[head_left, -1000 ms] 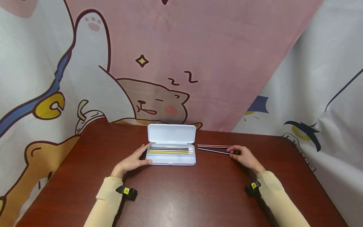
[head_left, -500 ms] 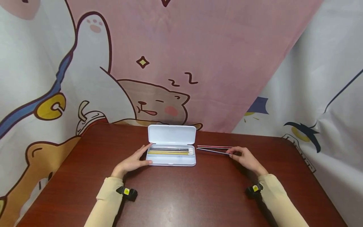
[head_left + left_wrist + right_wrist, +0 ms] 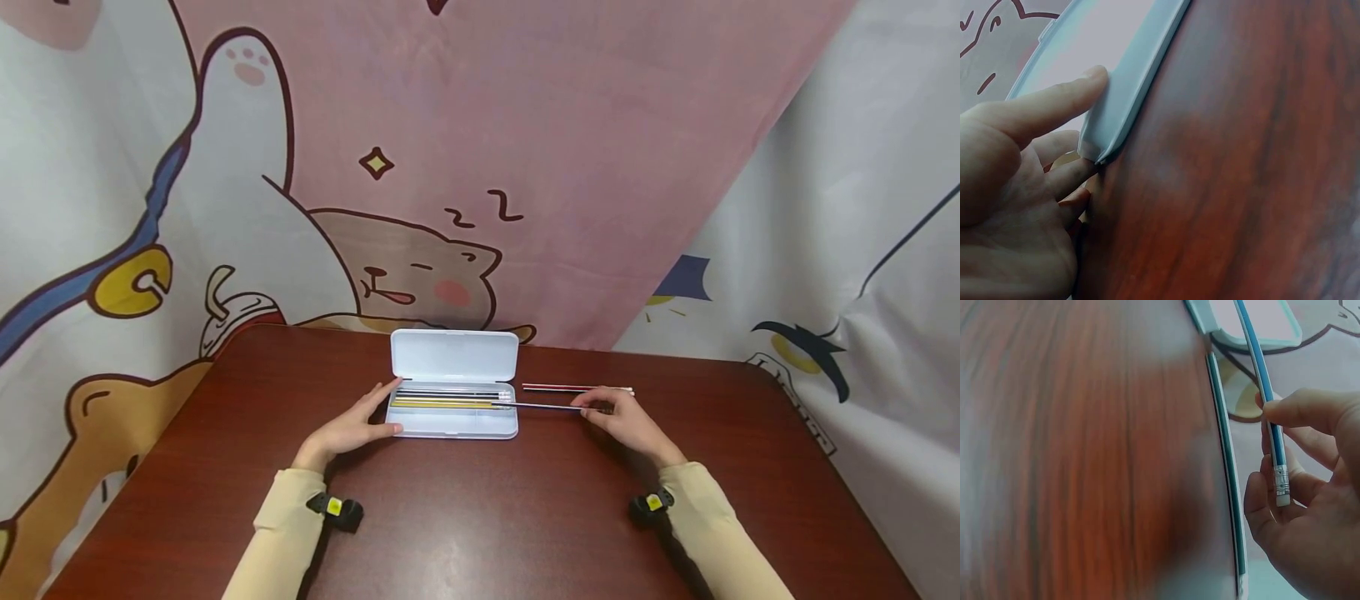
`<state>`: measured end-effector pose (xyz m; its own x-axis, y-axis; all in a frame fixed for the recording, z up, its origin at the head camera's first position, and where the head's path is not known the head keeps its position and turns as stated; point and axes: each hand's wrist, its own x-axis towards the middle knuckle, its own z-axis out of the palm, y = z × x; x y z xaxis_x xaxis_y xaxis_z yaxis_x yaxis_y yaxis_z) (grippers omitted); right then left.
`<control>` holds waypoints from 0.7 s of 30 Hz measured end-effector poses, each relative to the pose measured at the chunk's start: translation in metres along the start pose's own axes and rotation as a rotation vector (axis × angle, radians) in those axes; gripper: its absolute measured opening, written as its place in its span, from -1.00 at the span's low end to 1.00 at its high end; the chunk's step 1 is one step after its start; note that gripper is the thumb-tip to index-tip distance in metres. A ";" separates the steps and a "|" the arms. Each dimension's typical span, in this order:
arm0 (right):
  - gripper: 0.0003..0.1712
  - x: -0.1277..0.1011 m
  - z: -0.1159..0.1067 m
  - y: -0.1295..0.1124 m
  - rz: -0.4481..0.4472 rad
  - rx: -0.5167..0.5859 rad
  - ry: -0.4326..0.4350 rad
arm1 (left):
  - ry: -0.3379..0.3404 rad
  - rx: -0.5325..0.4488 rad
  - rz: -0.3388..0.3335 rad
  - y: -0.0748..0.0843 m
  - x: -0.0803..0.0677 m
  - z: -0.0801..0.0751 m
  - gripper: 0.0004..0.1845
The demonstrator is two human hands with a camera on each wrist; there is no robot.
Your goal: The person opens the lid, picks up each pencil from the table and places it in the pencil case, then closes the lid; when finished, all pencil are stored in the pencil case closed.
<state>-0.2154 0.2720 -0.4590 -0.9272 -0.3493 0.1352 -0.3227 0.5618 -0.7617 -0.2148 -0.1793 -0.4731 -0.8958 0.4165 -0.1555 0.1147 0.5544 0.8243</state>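
Here, centre frame, the right hand (image 3: pixel 626 421) pinches a blue pencil (image 3: pixel 1260 369), tip over the open pencil case (image 3: pixel 453 421); the left hand (image 3: pixel 347 429), fingers straight, steadies it. Risk: the tip catches the rim and the pencil slips.

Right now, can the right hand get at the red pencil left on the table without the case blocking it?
Probably yes. The red pencil lies alone on the table, just beyond the right hand and right of the open pencil case; nothing sits between them. But that hand holds a blue pencil, so it isn't free.
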 end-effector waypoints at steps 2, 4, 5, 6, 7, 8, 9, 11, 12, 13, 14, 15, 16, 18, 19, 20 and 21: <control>-0.82 0.002 0.005 -0.004 0.002 0.005 -0.002 | 0.000 0.000 0.001 0.001 0.000 0.000 -0.08; -0.82 0.004 0.010 -0.007 -0.008 0.011 -0.002 | -0.001 0.003 0.001 0.001 0.000 0.000 -0.08; -0.82 0.006 0.013 -0.008 -0.012 0.010 -0.001 | -0.001 0.004 0.002 0.001 0.000 0.000 -0.08; -0.82 0.007 0.015 -0.010 -0.020 0.014 -0.002 | -0.001 0.004 0.002 0.001 0.000 0.000 -0.08; -0.82 0.008 0.018 -0.011 -0.028 0.017 -0.003 | -0.002 0.004 0.003 0.001 -0.001 -0.001 -0.08; -0.82 0.010 0.021 -0.013 -0.034 0.020 -0.003 | -0.001 0.003 0.004 0.001 -0.001 -0.001 -0.08; -0.81 0.011 0.024 -0.014 -0.043 0.023 -0.003 | 0.000 0.002 0.006 0.001 -0.001 -0.001 -0.08; -0.81 0.014 0.031 -0.016 -0.068 0.028 0.002 | 0.001 -0.001 0.006 0.001 -0.001 -0.001 -0.08; -0.81 0.015 0.034 -0.019 -0.082 0.036 0.003 | 0.001 -0.002 0.005 0.001 -0.001 -0.001 -0.08; -0.81 0.016 0.037 -0.021 -0.090 0.043 0.005 | 0.001 -0.002 0.005 0.001 -0.001 -0.001 -0.08; -0.81 0.016 0.039 -0.029 -0.089 0.046 0.004 | 0.000 -0.002 0.005 0.000 -0.001 -0.001 -0.08; -0.82 0.016 0.041 -0.037 -0.102 0.052 0.004 | 0.000 -0.001 0.004 0.000 -0.001 -0.001 -0.07; -0.83 0.018 0.044 -0.039 -0.100 0.060 0.002 | -0.001 -0.002 0.001 0.000 -0.001 -0.001 -0.08; -0.84 0.021 0.049 -0.043 -0.096 0.071 -0.001 | -0.003 -0.004 -0.001 0.001 0.000 -0.001 -0.07; -0.84 0.022 0.051 -0.047 -0.103 0.074 -0.001 | -0.004 -0.004 -0.004 0.001 0.000 -0.001 -0.07; -0.84 0.023 0.052 -0.053 -0.101 0.083 -0.001 | -0.004 -0.004 -0.003 0.001 0.000 -0.001 -0.08; -0.84 0.024 0.055 -0.055 -0.106 0.096 0.002 | -0.004 -0.004 -0.006 0.001 0.000 -0.001 -0.08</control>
<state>-0.2097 0.1917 -0.4487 -0.8895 -0.4009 0.2193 -0.3989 0.4473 -0.8005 -0.2147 -0.1797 -0.4718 -0.8946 0.4162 -0.1624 0.1078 0.5538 0.8256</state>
